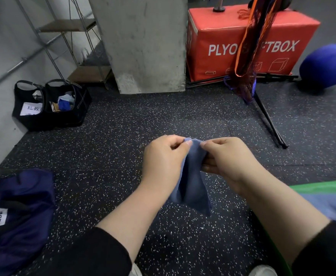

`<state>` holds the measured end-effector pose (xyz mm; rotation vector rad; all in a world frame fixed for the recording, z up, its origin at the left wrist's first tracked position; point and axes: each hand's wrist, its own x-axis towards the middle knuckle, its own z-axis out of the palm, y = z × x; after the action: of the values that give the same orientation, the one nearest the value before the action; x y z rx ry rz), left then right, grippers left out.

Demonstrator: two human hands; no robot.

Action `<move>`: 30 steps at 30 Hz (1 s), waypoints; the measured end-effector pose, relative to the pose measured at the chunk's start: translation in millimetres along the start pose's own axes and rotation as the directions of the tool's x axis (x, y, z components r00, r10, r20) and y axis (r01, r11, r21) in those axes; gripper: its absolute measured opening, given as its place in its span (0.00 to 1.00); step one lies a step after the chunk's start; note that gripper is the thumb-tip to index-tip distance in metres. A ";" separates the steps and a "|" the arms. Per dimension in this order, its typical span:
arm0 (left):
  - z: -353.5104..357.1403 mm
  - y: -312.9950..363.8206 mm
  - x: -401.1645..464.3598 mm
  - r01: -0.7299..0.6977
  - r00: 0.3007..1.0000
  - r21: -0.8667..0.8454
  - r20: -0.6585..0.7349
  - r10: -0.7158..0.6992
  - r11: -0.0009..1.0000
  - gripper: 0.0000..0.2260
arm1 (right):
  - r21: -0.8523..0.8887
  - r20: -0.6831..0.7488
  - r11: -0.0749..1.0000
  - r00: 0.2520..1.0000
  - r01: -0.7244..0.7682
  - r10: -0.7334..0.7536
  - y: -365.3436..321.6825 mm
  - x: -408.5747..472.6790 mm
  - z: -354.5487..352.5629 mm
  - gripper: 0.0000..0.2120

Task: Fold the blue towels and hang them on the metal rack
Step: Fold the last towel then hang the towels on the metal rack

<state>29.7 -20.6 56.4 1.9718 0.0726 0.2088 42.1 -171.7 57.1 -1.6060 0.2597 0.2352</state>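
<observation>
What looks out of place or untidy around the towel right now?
Nothing is spilled or damaged. The small blue cloth towel hangs bunched and unfolded between the left hand and right hand, both pinching its top edge. The black fabric baskets by the wall hold jumbled items.

The floor [163, 116] is dark rubber matting with white speckles. Far left, two black bags [49, 104] stand against the wall. Near left lies a navy bag [18, 212]. Far centre stands a concrete pillar [143, 46]; to its right, a red box [242, 40] and a blue ball [326, 66].
</observation>
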 end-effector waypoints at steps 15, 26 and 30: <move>14.1 -2.8 -8.4 -0.288 0.944 0.225 0.232 0.236 0.931 0.11 | 0.239 0.090 0.970 0.996 -0.045 0.024 -0.4 -5.2 1.2 0.11; -30.1 -17.6 22.0 -0.243 0.891 0.374 0.451 0.053 0.895 0.28 | -0.440 0.207 0.856 0.958 0.272 -0.198 -4.9 0.1 -21.7 0.10; -25.7 -25.7 23.3 -0.280 0.852 0.455 0.524 -0.001 0.845 0.10 | -0.516 0.264 0.770 0.925 0.375 -0.274 -12.3 -3.5 -23.3 0.11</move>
<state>49.2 16.4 45.5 2.5170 -0.4121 -0.2764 42.4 -194.3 71.0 -2.1676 -0.2591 0.1877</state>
